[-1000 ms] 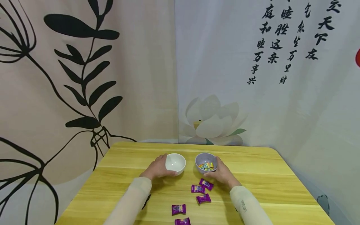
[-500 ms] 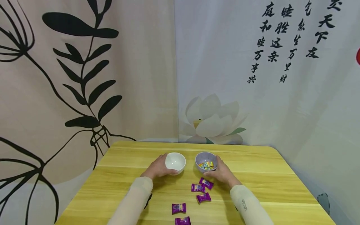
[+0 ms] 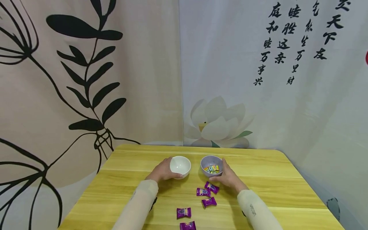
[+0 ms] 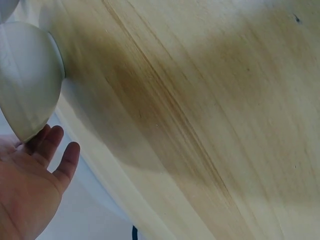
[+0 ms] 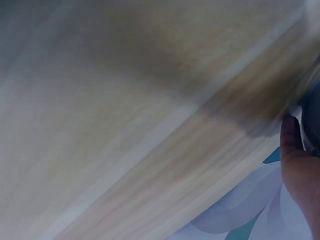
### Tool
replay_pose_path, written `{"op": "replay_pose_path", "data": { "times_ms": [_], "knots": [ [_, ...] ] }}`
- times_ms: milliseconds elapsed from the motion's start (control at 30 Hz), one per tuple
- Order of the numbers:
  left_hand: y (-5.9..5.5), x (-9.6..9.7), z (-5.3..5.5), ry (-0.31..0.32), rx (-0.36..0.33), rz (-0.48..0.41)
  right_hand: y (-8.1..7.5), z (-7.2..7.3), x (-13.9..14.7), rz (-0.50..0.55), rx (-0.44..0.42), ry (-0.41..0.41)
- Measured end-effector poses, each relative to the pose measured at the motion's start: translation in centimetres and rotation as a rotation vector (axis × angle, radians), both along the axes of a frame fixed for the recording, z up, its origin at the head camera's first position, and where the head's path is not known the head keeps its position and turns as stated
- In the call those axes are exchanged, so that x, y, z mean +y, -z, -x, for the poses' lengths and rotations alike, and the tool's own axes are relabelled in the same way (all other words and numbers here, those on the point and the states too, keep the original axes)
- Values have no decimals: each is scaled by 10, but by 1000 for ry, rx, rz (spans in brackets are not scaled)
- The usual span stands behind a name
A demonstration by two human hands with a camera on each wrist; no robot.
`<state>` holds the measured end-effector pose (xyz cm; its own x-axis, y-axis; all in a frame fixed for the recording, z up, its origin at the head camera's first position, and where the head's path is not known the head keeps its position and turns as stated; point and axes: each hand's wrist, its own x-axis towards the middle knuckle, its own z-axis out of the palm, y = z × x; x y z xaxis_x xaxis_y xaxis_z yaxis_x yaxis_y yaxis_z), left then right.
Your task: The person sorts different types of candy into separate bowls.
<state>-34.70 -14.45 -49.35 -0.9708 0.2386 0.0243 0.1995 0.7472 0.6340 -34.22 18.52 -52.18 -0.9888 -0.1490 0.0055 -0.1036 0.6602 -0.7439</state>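
My left hand holds a small white bowl by its left side, thumb along the near wall. In the left wrist view the fingers lie against the outside of that white bowl. To its right stands a light purple bowl with several yellow and green wrapped candies inside. My right hand spans its right side, thumb at the near wall and fingers at the far right. The right wrist view catches only a finger beside the dark edge of this bowl.
Three purple wrapped candies lie on the wooden table just in front of the purple bowl. Two more purple candies are nearer the front, between the forearms. Behind the table hangs a printed curtain.
Both hands stay at their bowls, and the candies lie where they were. The head view shifts only slightly.
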Motion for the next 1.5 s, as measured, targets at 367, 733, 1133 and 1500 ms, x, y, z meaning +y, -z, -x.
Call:
{"op": "replay_pose_path", "data": {
  "times_ms": [367,733,1133,1500],
  "knots": [
    [1,0,1,-16,-10,-19,-8,-11,17,31,9,5],
    [-2,1,1,-15,-17,-46,-28,-33,21,92,216,-80],
    [3,-1,-1,-10,-10,-56,-20,-103,-35,73,307,-515],
    [2,0,0,-6,0,-40,6,-129,-57,-98,301,-791]
  ]
}}
